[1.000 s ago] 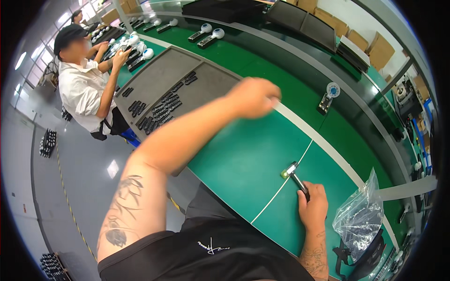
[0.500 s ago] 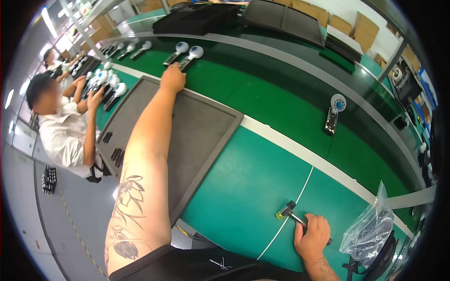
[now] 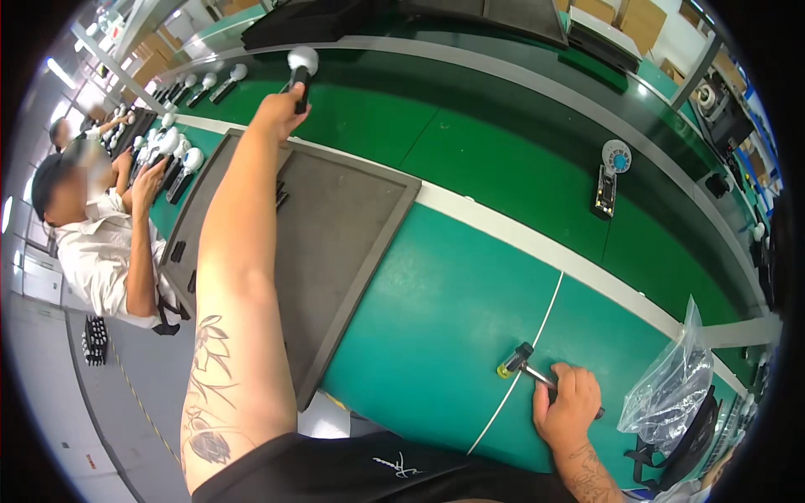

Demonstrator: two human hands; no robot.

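Stretched far out at the upper left, my left hand [image 3: 283,114] is closed around the black handle of a handheld fan [image 3: 303,62] with a round white head, above the dark green surface. At the lower right, my right hand [image 3: 570,406] wraps the shaft of a small mallet [image 3: 521,360] with a black and yellow head, resting on the light green table. On the dark green strip to the right lies another fan [image 3: 615,158], its blue centre and the inner parts of its handle showing.
A grey tray [image 3: 356,289] with small black pieces lies under my left arm. A clear plastic bag [image 3: 671,390] and a black strap [image 3: 683,444] are at the right. Left, a co-worker [image 3: 96,243] handles several fans. A metal rail [image 3: 470,65] borders the far side.
My left hand has moved up and left with a fan; of the two fans by it earlier, only one shows clearly now. My right hand stays on the mallet. The view has shifted slightly.
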